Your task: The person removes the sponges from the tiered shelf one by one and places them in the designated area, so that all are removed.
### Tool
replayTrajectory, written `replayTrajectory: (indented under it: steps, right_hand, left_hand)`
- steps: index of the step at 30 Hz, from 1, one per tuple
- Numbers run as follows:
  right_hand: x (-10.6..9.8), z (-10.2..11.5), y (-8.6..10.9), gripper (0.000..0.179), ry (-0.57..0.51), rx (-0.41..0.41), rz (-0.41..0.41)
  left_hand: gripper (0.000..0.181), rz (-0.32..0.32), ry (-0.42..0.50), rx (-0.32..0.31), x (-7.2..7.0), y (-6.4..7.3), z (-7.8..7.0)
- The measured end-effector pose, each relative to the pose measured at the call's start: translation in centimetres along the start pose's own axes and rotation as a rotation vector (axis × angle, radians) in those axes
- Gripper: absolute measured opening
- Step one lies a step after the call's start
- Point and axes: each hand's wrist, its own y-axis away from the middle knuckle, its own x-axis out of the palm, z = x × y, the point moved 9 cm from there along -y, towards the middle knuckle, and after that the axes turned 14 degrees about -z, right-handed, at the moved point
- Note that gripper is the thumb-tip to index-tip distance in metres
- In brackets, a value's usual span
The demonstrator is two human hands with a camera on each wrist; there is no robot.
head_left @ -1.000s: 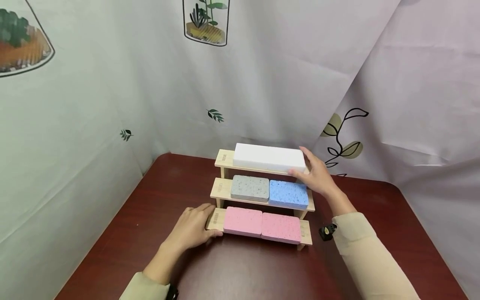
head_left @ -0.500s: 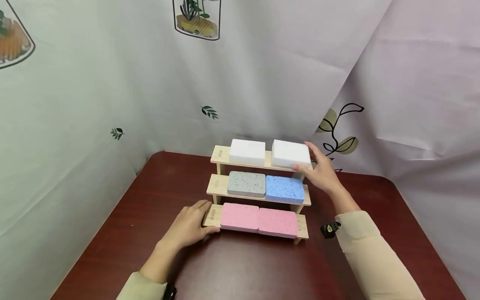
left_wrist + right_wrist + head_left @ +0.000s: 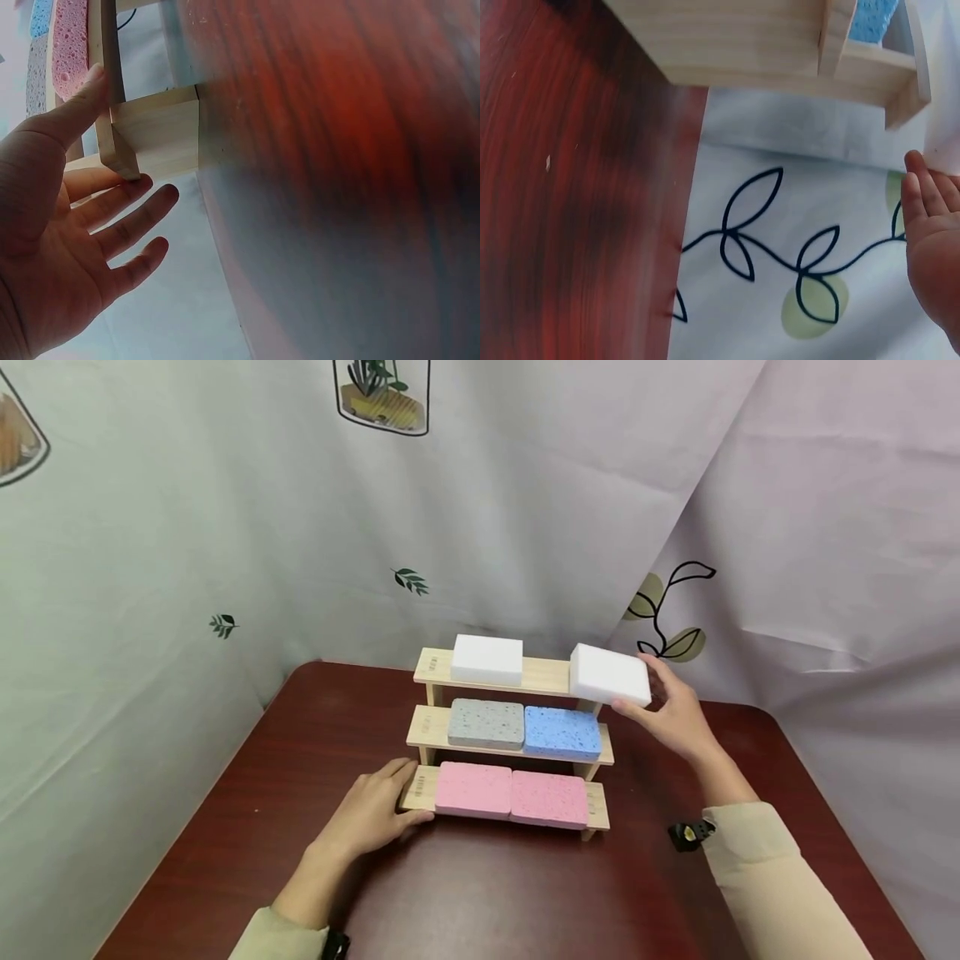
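Observation:
A white sponge block (image 3: 611, 675) is pinched by my right hand (image 3: 667, 706) at the right end of the top shelf, tilted and overlapping the shelf's end in the head view. In the right wrist view only part of that white block (image 3: 943, 90) shows, beside the fingers. My left hand (image 3: 371, 810) grips the left end of the bottom tier of the wooden three-step rack (image 3: 420, 787). The left wrist view has the thumb on the board's front edge and fingers at its end (image 3: 120, 154). Another white sponge block (image 3: 487, 660) sits on the top tier's left part.
A grey sponge (image 3: 486, 724) and a blue sponge (image 3: 562, 732) lie side by side on the middle tier. Two pink sponges, left (image 3: 473, 790) and right (image 3: 550, 799), fill the bottom tier. The dark red table (image 3: 480, 893) meets a patterned cloth (image 3: 525, 527) behind.
The right white sponge block has moved right, away from the left one, and now tilts in the right hand. The left hand keeps its grip on the rack. The head view has shifted slightly.

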Motion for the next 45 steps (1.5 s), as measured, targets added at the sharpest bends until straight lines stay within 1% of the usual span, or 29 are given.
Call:
replayTrajectory:
  steps: [5, 10, 16, 21, 25, 28, 32, 35, 40, 45]
  right_hand:
    - [-1.8, -0.5, 0.5, 0.079, 0.006, 0.025, -0.028]
    - [-3.7, -0.9, 1.0, 0.075, 0.029, 0.012, -0.071]
    - [-5.5, -1.8, 2.2, 0.078, 0.071, 0.011, -0.078]
    - [-7.2, -3.5, 3.0, 0.077, 0.114, 0.037, -0.083]
    - [-8.1, -5.6, 3.9, 0.077, 0.196, 0.045, -0.071]
    - [-8.0, -7.1, 4.8, 0.081, 0.258, 0.053, -0.042]
    - [-7.2, -8.7, 6.0, 0.085, 0.304, 0.069, 0.009]
    - [-6.2, -9.7, 6.8, 0.085, 0.319, 0.064, 0.038]
    - [-4.6, -10.9, 7.8, 0.087, 0.336, 0.051, 0.071]
    - [-2.9, -11.7, 8.4, 0.091, 0.332, 0.064, 0.126]
  left_hand:
    - [0.081, 0.009, -0.009, -0.016, -0.2, 0.0, 0.1]
    - [0.081, 0.005, -0.019, -0.018, -0.3, 0.0, 0.1]
    - [0.08, 0.004, -0.021, -0.011, -0.4, 0.1, -0.1]
    - [0.079, 0.007, -0.023, -0.018, -0.4, 0.4, 0.1]
    - [0.079, 0.006, -0.021, -0.019, -0.4, 0.5, 0.0]
    - [0.078, -0.002, -0.023, -0.01, -0.4, 0.4, -0.1]
    - [0.078, 0.003, -0.026, -0.006, -0.3, 0.3, -0.4]
    - [0.078, 0.009, -0.026, -0.011, -0.3, 0.2, -0.5]
    - [0.078, 0.002, -0.025, -0.01, -0.4, 0.3, -0.5]
    - [0.078, -0.001, -0.025, -0.011, -0.5, 0.4, -0.5]
